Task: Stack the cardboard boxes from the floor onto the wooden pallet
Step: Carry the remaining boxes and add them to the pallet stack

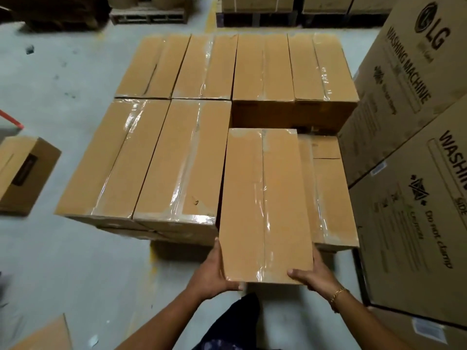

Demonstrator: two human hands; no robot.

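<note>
Gripping the taped box [265, 205], both hands [217, 271] clasp its near corners.

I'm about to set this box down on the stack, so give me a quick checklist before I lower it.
1. Grip: left hand and right hand both hold the held box at its near end: ok.
2. Top seam: tape intact: ok.
3. Landing spot beneath it: hidden: cannot tell.
4. Top of the lower box to its right: bare: ok.
5. Alignment with the stacked box on its left: roughly parallel: ok.
6. Clearance from the washing machine cartons on the right: ok.
</note>
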